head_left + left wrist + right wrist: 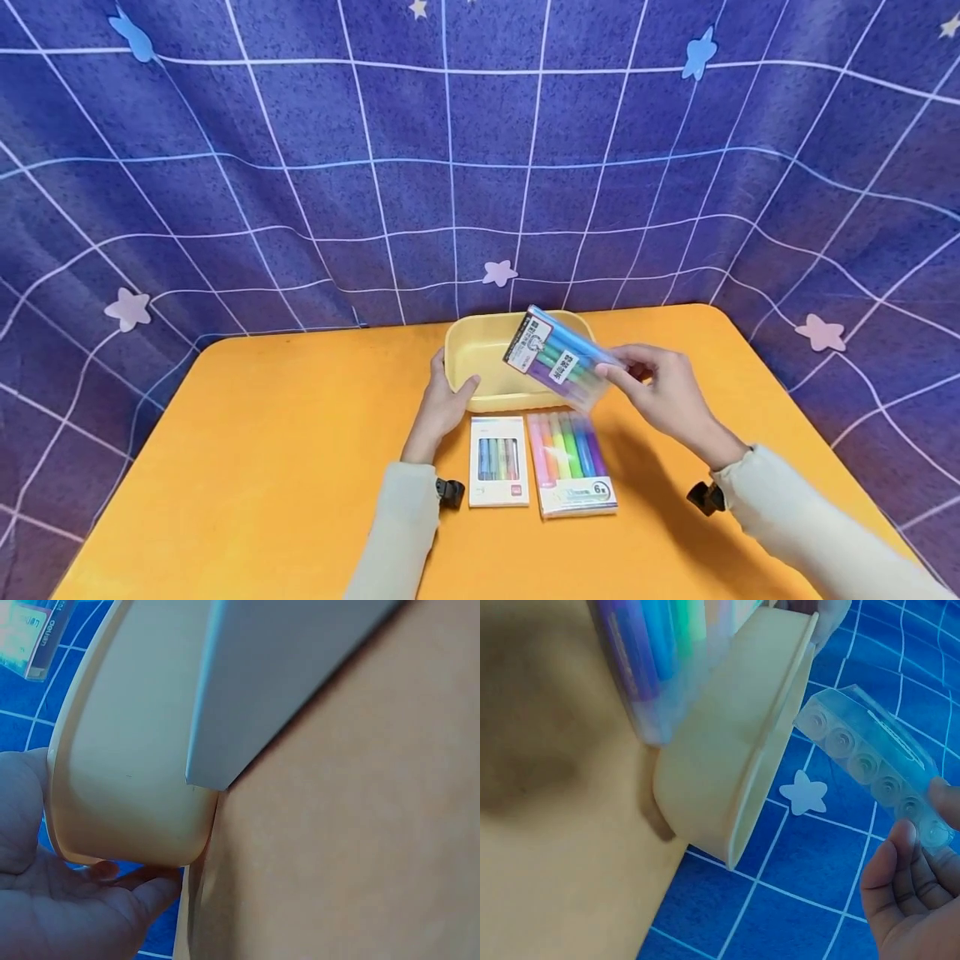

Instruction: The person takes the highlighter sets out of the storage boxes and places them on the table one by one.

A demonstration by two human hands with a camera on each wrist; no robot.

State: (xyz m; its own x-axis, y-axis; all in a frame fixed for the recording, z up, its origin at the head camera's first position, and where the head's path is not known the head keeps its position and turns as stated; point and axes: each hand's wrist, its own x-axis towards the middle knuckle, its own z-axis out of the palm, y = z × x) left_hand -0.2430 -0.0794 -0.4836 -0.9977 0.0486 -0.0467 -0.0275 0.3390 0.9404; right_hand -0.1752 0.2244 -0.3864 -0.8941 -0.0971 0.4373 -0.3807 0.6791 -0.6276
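Note:
My right hand [663, 392] pinches the end of a clear pack of colored markers [558, 354], tilted above the right side of a yellow plastic basin [487, 402]. In the right wrist view, thumb and fingers grip one end of that marker pack [870, 754], its row of round ends showing. My left hand [442, 408] grips the basin's left end, thumb over the rim and fingers outside. The left wrist view shows the same hand [82, 900] around the end of the basin [142, 750].
In front of the basin lie a white box of pens [498, 492] and, to its right, a clear pack of rainbow markers [573, 467]. They rest on an orange table [300, 450]. A blue grid-patterned curtain [405, 192] with stars hangs behind the table.

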